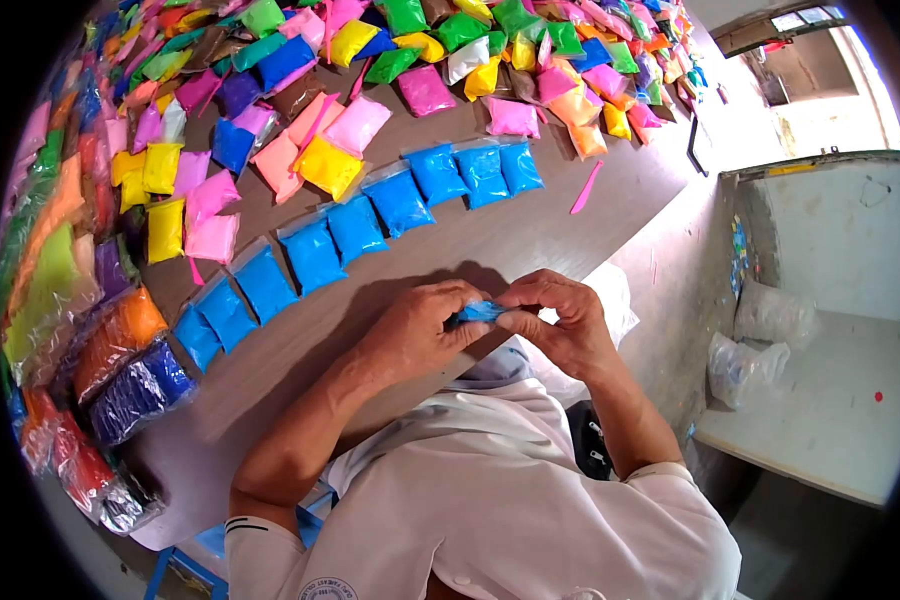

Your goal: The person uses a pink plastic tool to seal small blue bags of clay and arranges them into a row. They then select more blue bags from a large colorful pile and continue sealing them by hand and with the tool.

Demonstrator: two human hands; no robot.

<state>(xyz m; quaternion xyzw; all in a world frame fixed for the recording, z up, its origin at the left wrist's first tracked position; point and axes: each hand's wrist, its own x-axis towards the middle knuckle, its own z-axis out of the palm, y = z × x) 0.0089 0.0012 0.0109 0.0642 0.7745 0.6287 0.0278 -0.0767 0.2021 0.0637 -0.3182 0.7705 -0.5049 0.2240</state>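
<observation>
Between my two hands, over the table's near edge, is a small blue packet (480,311). My left hand (422,325) pinches its left end with thumb and fingers. The right end is pinched by my right hand (562,318). Most of the packet is hidden by the fingers. Beyond my hands, a curved row of several flat blue packets (313,250) lies on the brown table (490,240), running from the lower left to a blue packet (521,167) at the right end.
Many coloured packets (427,90) cover the far part of the table. Larger bundles (142,390) are stacked at the left. A pink plastic strip (587,188) lies right of the row. Clear plastic bags (745,368) rest on a pale shelf (820,400) at the right.
</observation>
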